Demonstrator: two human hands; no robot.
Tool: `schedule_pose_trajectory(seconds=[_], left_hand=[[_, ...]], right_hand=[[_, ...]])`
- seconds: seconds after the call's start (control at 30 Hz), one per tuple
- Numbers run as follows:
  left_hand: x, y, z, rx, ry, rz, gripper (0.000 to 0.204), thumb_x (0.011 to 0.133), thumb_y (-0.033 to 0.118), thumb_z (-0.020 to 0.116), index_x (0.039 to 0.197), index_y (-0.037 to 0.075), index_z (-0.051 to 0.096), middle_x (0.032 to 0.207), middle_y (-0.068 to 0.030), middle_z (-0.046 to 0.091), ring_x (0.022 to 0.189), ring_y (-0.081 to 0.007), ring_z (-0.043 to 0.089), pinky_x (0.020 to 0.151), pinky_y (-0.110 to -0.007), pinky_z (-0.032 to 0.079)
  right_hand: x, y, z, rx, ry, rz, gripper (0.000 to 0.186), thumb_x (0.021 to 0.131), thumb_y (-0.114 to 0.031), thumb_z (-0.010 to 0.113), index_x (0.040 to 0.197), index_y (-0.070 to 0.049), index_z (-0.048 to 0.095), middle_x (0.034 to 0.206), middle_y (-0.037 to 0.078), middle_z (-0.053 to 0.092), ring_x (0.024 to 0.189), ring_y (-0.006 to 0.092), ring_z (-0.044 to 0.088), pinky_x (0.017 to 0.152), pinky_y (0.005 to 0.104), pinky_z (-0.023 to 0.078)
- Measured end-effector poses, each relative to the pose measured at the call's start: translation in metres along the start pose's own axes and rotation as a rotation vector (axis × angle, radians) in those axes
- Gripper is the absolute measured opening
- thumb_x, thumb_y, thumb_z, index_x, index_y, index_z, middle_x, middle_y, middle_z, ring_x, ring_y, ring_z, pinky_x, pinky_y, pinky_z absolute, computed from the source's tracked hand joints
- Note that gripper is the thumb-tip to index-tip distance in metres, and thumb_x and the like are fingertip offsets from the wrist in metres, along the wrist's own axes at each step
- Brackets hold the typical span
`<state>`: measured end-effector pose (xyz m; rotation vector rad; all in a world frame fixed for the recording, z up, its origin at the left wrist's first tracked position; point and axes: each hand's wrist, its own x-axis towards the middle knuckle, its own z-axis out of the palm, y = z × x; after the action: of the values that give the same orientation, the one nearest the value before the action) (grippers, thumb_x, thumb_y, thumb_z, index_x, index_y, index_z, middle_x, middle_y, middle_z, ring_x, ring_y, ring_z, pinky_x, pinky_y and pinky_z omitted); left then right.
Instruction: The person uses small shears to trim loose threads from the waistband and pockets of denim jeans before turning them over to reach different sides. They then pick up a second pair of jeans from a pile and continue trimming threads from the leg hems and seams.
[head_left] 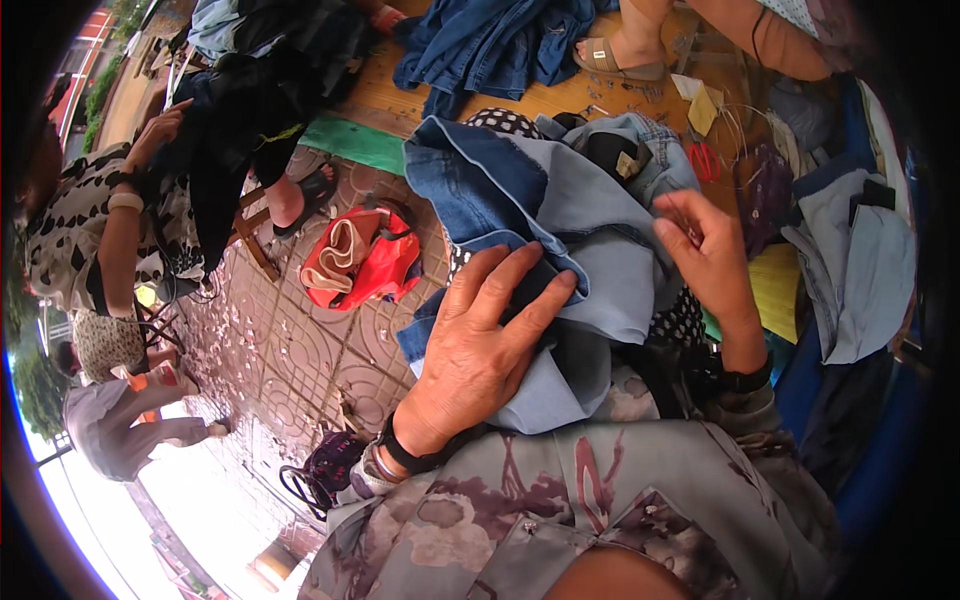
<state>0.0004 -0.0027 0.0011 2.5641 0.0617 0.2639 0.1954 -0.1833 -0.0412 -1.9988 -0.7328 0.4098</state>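
Observation:
Across my lap lies a denim garment (pixel 600 230), dark blue on one face and pale on the other. My left hand (pixel 470 350) is closed on a fold of it, thumb and fingers pressing the cloth near a seam. Just off the garment's right side, my right hand (pixel 708 250) is raised with loosely curled fingers, thumb and forefinger slightly apart. Nothing shows in it. Black cloth with white dots (pixel 680 318) peeks out below the denim. Beyond the right hand, red-handled scissors (pixel 704 162) lie on a wooden surface.
More jeans (pixel 490 50) are heaped on the wooden platform (pixel 385 95) ahead. Folded pale denim (pixel 850 260) hangs at right. A red bag (pixel 365 258) rests on the littered paving at left. One person sits nearby at left holding dark cloth; a sandalled foot (pixel 625 60) is at the back.

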Motion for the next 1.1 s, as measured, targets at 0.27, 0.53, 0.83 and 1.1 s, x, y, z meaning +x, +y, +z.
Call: schedule_pose_trajectory(seconds=[0.27, 0.53, 0.83, 1.1], left_hand=[[0.011, 0.003, 0.005, -0.016, -0.061, 0.002, 0.06, 0.064, 0.001, 0.068, 0.121, 0.013, 0.057, 0.126, -0.0153, 0.047, 0.106, -0.0369, 0.047, 0.087, -0.043, 0.045], [0.004, -0.001, 0.002, -0.112, 0.005, -0.116, 0.049, 0.066, -0.001, 0.069, 0.114, 0.004, 0.059, 0.11, -0.0142, 0.054, 0.097, -0.0299, 0.054, 0.082, -0.037, 0.045], [0.009, 0.002, 0.008, -0.106, 0.021, -0.108, 0.045, 0.069, 0.001, 0.069, 0.113, 0.003, 0.061, 0.108, -0.0141, 0.055, 0.095, -0.0285, 0.055, 0.083, -0.035, 0.044], [0.011, 0.01, 0.003, -0.136, 0.026, -0.169, 0.039, 0.07, 0.006, 0.071, 0.108, 0.002, 0.062, 0.105, -0.0138, 0.061, 0.094, -0.0274, 0.057, 0.084, -0.034, 0.044]], right_hand=[[0.025, -0.067, 0.035, -0.071, -0.105, -0.366, 0.026, 0.074, -0.014, 0.071, 0.095, -0.002, 0.06, 0.079, 0.007, 0.06, 0.063, 0.0155, 0.058, 0.056, 0.0271, 0.045], [0.027, -0.027, 0.051, 0.653, -0.248, 0.088, 0.015, 0.083, -0.016, 0.066, 0.08, -0.003, 0.06, 0.06, -0.006, 0.054, 0.051, 0.0055, 0.048, 0.045, 0.0237, 0.036], [0.021, -0.017, 0.046, 1.288, -0.349, 0.383, 0.006, 0.088, -0.012, 0.062, 0.093, -0.011, 0.063, 0.072, -0.01, 0.055, 0.052, -0.0036, 0.04, 0.042, 0.0136, 0.028], [0.019, -0.012, 0.047, 1.265, -0.406, 0.299, 0.007, 0.089, -0.013, 0.061, 0.094, -0.009, 0.063, 0.071, -0.01, 0.053, 0.053, -0.0036, 0.039, 0.042, 0.0134, 0.028]])
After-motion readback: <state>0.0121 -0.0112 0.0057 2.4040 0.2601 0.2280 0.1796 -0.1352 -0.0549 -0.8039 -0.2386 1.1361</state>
